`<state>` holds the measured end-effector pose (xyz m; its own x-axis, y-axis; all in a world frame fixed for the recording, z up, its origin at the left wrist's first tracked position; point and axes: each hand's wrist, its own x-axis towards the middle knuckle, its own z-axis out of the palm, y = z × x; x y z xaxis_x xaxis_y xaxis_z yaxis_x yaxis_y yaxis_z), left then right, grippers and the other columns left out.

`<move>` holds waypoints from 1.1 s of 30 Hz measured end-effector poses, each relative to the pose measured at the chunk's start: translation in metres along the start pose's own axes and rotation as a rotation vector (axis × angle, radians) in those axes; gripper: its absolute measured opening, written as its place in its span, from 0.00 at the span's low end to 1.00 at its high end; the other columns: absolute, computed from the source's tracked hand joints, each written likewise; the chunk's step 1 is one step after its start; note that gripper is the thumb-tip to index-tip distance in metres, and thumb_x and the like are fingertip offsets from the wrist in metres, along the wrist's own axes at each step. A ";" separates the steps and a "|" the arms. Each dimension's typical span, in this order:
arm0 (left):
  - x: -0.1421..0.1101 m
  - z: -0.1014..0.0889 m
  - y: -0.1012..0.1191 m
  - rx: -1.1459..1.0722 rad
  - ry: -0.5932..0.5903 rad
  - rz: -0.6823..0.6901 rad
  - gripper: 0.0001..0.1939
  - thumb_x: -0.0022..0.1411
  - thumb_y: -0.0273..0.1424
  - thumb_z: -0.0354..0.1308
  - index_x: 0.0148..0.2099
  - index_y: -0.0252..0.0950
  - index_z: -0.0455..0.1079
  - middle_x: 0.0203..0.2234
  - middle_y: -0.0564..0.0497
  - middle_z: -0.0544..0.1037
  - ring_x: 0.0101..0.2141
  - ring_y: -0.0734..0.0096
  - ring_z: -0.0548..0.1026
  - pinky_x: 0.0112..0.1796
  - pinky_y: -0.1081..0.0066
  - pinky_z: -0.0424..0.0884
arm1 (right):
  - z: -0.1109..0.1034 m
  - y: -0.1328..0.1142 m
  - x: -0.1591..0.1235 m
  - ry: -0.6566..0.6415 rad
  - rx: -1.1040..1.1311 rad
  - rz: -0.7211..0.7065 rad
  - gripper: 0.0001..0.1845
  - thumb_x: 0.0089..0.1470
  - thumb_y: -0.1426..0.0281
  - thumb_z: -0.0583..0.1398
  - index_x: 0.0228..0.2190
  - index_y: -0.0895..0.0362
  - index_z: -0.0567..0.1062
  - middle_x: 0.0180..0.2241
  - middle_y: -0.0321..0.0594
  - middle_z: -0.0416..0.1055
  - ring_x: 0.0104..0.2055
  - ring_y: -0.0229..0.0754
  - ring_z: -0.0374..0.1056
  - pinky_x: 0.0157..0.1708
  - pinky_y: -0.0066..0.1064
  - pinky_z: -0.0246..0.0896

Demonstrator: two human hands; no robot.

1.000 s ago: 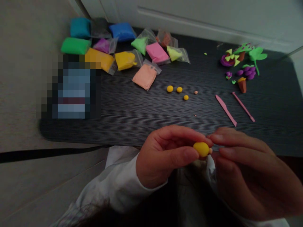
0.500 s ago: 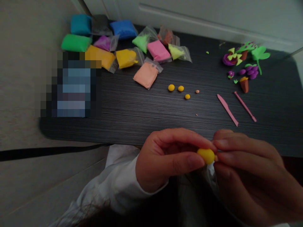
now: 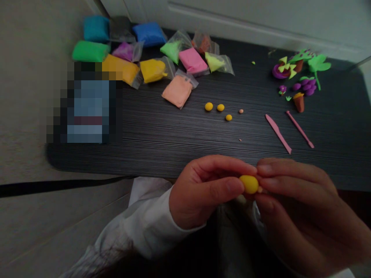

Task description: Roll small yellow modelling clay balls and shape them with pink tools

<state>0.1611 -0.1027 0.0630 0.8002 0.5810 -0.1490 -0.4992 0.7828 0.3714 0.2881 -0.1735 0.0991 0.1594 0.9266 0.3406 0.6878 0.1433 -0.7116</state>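
Observation:
My left hand [image 3: 208, 189] pinches a yellow clay ball [image 3: 250, 184], slightly oval, between thumb and index finger. At the ball's right end sits a small peach clay bit [image 3: 260, 189]. My right hand [image 3: 301, 204] closes its fingertips around this bit, partly hiding it, and its fingers meet the left index fingertip. Beyond the hands, on the dark table, lie three smaller yellow clay balls [image 3: 209, 106]. Beside them are a little peach ball [image 3: 241, 111] and a tiny peach crumb [image 3: 240, 139].
Several bags of coloured clay, among them a peach bag [image 3: 177, 91], lie at the back left, near a blurred-out block [image 3: 89, 104]. A pink knife [image 3: 278, 133] and a pink stick tool [image 3: 300, 129] lie right. Behind them stand clay models, including purple grapes [image 3: 305, 87].
Both hands have shifted slightly left and up with the yellow ball. The peach bit at its right end shows a little more now. Things on the table keep their places.

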 end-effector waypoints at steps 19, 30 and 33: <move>0.002 0.002 -0.001 -0.078 0.009 -0.009 0.07 0.53 0.24 0.60 0.35 0.39 0.75 0.31 0.57 0.79 0.32 0.81 0.76 0.36 0.83 0.71 | 0.002 -0.001 -0.001 0.015 -0.004 0.034 0.16 0.44 0.78 0.60 0.35 0.48 0.72 0.38 0.32 0.71 0.38 0.41 0.68 0.35 0.36 0.68; 0.005 -0.002 -0.004 -0.125 0.030 -0.009 0.07 0.55 0.26 0.58 0.37 0.34 0.74 0.30 0.54 0.79 0.31 0.81 0.75 0.34 0.83 0.71 | 0.012 0.005 0.005 0.131 0.129 -0.025 0.13 0.45 0.78 0.61 0.35 0.56 0.73 0.36 0.35 0.73 0.36 0.38 0.69 0.34 0.31 0.68; 0.006 -0.001 -0.004 -0.097 0.045 -0.015 0.07 0.52 0.25 0.61 0.37 0.35 0.74 0.29 0.55 0.78 0.31 0.82 0.74 0.34 0.84 0.70 | 0.013 0.006 0.005 0.119 0.120 -0.046 0.14 0.43 0.80 0.62 0.35 0.58 0.73 0.36 0.37 0.73 0.36 0.38 0.69 0.35 0.31 0.68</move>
<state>0.1669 -0.1020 0.0595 0.7932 0.5765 -0.1961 -0.5185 0.8083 0.2791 0.2832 -0.1635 0.0885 0.2170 0.8715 0.4399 0.6080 0.2318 -0.7593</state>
